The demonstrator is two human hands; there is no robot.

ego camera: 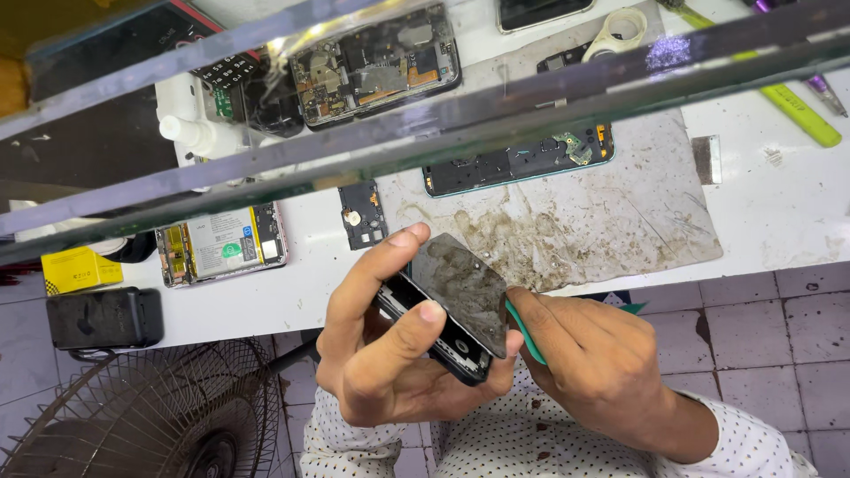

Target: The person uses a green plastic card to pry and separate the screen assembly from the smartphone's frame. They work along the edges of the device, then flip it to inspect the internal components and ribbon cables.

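Phone: dark slab-shaped smartphone (447, 323) with its back panel partly lifted, held in the air just off the front edge of the white work surface (266, 301), above the lap. Long axis runs diagonal, upper-left to lower-right; the smudged grey back panel (465, 292) faces up toward the camera, hinged open on the left side.

Left hand (390, 345) wraps the phone body from below, thumb and fingers curled onto the lifted edge, gripping firmly.

Right hand (593, 363) closed around a thin green plastic pry tool (522, 332), tip touching the phone's right edge under the panel.

Room: tiled floor (761, 319) open to the right; wire fan guard (150, 416) lower-left, well apart. On the surface, a stained grey work mat (620, 212) carries another opened teal-framed phone (518, 159); a small black cover piece (361, 215) lies just beyond the left hand. A grey metal bar (354, 150) crosses the view above.
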